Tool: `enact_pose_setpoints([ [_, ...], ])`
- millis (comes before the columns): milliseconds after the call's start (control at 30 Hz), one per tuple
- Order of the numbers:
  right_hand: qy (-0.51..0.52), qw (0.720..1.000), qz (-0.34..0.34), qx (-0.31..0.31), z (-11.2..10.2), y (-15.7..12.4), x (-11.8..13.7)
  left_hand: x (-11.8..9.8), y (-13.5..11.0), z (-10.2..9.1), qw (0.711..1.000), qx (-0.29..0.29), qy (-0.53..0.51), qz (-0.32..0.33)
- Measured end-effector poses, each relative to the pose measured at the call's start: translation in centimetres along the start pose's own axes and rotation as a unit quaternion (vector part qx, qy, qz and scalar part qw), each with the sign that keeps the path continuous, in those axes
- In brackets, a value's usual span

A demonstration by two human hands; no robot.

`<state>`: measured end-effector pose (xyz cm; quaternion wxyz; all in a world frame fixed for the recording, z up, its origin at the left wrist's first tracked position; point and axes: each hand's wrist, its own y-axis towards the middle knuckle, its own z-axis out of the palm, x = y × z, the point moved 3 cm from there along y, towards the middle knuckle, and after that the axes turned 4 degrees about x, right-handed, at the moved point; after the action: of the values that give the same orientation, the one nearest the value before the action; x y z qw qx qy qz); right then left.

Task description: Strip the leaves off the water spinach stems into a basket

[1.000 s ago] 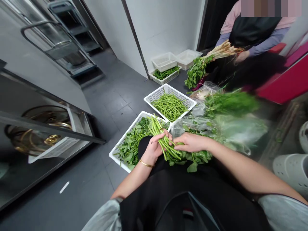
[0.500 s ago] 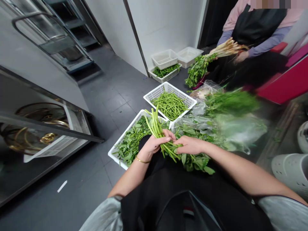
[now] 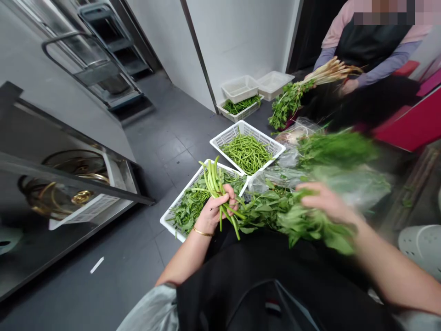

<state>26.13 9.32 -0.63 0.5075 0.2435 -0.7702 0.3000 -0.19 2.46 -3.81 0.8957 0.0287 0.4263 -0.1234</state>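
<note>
My left hand (image 3: 217, 210) is wrapped around a bunch of thick green stems (image 3: 212, 179), their cut ends pointing up and down past my fingers. To its right, my right hand (image 3: 324, 201) is smeared by motion and closed on a clump of leafy greens (image 3: 319, 230) that hangs below it. More leafy greens (image 3: 265, 209) lie between the two hands, partly on a clear plastic bag (image 3: 275, 177). Behind my left hand, a white basket (image 3: 168, 225) holds picked leaves and stems (image 3: 189, 204).
Beyond it stands a white basket (image 3: 220, 138) of thin green beans or stems (image 3: 248, 152). Stacked trays (image 3: 241, 89) sit by the wall. A person (image 3: 368, 50) at the right holds rooted herbs (image 3: 287, 101). A metal shelf (image 3: 127, 197) stands left; a perforated bin (image 3: 418, 248) is at the right.
My right hand has left the stem bunch and moved right with leafy greens in it. My left hand keeps the stems. The view has shifted slightly.
</note>
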Motion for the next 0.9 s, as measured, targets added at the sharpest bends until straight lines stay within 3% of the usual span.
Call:
enact_pose_setpoints([
  [67, -0.123, 0.988, 0.054, 0.071, 0.4, 0.4, -1.5, 0.3, 0.5, 0.1, 1.000, -0.017, 0.012, -0.019],
  [167, -0.227, 0.971, 0.060, 0.042, 1.2, 1.5, -1.1, 0.7, 1.3, 0.8, 0.997, -0.009, 0.039, -0.059],
  [267, -0.173, 0.984, 0.025, 0.044, 2.2, 3.0, 1.9, 1.0, 1.7, 1.7, 0.994, 0.027, 0.043, -0.097],
  [367, -0.143, 0.981, 0.012, 0.131, 4.0, 4.9, 4.3, 1.5, 2.1, 2.1, 0.989, 0.031, 0.057, -0.135],
  [433, -0.162, 0.972, 0.002, 0.168, 5.4, 6.3, 4.8, 1.8, 2.7, 1.8, 0.988, -0.005, 0.077, -0.137],
  [567, -0.205, 0.965, -0.003, 0.165, 7.2, 8.5, 3.7, 2.0, 4.4, 0.2, 0.984, -0.133, 0.083, -0.088],
  [633, -0.218, 0.962, 0.007, 0.162, 7.3, 9.4, 2.8, 2.0, 5.1, -0.6, 0.982, -0.157, 0.072, -0.078],
  [900, -0.165, 0.969, 0.011, 0.182, 5.2, 13.0, 0.5, 2.0, 6.6, -2.3, 0.985, -0.077, 0.070, -0.134],
])
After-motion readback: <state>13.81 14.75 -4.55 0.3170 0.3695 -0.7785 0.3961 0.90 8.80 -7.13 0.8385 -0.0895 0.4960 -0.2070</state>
